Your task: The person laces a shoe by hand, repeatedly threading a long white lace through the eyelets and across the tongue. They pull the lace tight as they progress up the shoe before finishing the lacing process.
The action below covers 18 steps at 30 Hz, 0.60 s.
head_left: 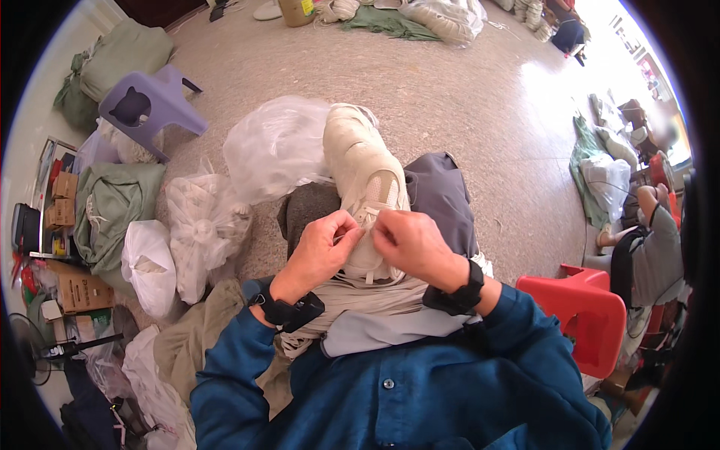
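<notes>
A long stack of nested cream shoe uppers (346,150) lies across my lap, pointing away from me. At its near end is a lace-up shoe upper (381,193) with a mesh tongue and a row of eyelets. My left hand (324,251) is closed in a pinch at the left side of the lacing. Opposite it, my right hand (421,246) pinches at the right side. A pale shoelace (366,213) runs at the eyelets between them; my fingers hide most of it. Beneath, a thick bundle of loose cream laces (375,298) rests over my thighs.
Clear plastic bags (276,146) and a knotted white bag (150,266) sit on the floor at left, near a purple stool (146,105). A red stool (574,311) stands close on my right. Another person (649,255) sits at far right beside bagged goods.
</notes>
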{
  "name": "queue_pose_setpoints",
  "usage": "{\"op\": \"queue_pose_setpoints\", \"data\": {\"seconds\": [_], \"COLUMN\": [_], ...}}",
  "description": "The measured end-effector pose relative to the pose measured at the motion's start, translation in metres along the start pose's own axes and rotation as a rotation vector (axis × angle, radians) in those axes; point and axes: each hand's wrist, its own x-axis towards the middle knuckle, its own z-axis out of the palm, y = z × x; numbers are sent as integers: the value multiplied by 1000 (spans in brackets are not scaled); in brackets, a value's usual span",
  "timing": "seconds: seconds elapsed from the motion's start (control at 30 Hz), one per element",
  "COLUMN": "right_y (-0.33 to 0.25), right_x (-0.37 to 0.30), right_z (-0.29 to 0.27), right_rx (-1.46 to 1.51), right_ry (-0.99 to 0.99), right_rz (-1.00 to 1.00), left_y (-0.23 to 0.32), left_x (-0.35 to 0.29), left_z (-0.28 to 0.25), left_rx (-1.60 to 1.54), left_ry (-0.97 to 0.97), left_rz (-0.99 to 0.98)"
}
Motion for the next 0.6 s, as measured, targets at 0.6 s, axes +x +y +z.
{"op": "queue_pose_setpoints", "data": {"seconds": [0.6], "right_y": [28], "right_x": [-64], "right_z": [-89], "right_rx": [1060], "right_ry": [-482], "right_rz": [625], "left_y": [-12], "left_x": [9], "left_z": [-18], "left_rx": [313], "left_ry": [115], "left_rz": [63]}}
